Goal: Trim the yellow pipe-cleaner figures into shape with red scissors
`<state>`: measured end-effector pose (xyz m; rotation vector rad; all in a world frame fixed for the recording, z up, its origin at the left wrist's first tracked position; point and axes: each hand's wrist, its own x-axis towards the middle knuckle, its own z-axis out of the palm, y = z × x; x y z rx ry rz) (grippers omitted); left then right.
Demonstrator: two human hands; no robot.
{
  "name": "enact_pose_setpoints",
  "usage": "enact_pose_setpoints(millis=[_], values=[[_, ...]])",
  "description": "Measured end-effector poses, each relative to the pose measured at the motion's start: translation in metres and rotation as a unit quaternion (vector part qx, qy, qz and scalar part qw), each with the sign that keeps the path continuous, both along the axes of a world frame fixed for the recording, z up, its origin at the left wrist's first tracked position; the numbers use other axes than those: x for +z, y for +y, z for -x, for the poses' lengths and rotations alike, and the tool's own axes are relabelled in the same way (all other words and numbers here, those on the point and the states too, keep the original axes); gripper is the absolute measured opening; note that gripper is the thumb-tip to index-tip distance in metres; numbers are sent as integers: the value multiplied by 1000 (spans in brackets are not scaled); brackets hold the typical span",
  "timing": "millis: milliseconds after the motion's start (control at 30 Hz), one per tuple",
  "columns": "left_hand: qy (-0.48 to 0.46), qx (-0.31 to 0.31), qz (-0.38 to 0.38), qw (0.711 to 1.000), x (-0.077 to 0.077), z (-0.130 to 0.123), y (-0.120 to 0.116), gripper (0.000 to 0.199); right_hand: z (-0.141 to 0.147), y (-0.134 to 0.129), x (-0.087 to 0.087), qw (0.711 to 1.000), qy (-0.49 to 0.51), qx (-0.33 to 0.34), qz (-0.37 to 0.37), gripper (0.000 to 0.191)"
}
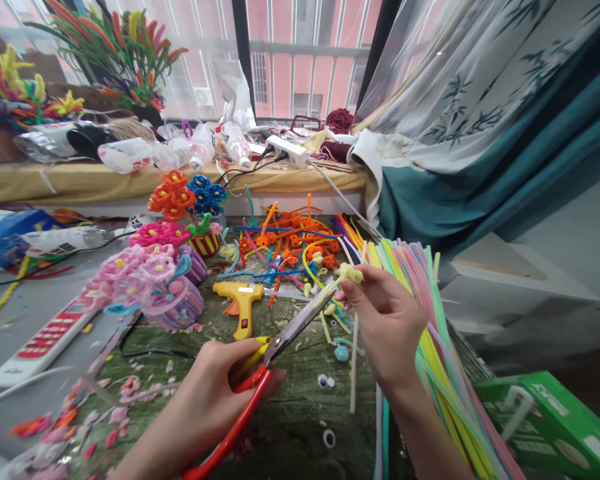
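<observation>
My left hand (pixel 215 380) is wrapped round the handles of a pair of scissors (pixel 305 327), which look red with a yellow part near the fingers. The blades point up and to the right. At their tips, my right hand (pixel 387 317) pinches a small pale yellow fuzzy pipe cleaner piece (pixel 350 273) between thumb and fingers. Whether the blades touch it, I cannot tell. Just left of the blades lies a yellow glue gun (pixel 243 303). Below my right hand are several googly eyes (pixel 329 438) on the green table mat (pixel 290 420).
Orange pipe cleaner flowers (pixel 300 227) and loose stems lie at the back. Pink pipe cleaner flowers (pixel 150 267) in pots stand left. Long pastel pipe cleaners (pixel 430 333) run along the right, beside a green box (pixel 560 420). A power strip (pixel 287 152) sits on the windowsill.
</observation>
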<state>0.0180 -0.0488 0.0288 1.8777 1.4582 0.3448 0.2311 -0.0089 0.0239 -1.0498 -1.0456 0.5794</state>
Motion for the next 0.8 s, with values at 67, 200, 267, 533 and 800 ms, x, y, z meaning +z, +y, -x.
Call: enact_pose_setpoints(millis=[67,200,267,533,800], values=[[-2,-3,-6,1000,-2,1,1,44,0,0,0,1000,-2,0,-2,15],[-11,-7,-20,1000,-6,2,2,41,0,0,-1,1000,-5,-1,2,17],[-10,-4,-25,1000,-7,1,2,41,0,0,-2,1000,-1,-3,0,18],[-28,1,-25,999,-3,-1,1,36,1,0,-1,1000,13,-11,-1,17],[-15,-3,-33,999,1,-3,3,40,1,-1,-1,1000,16,-8,0,19]])
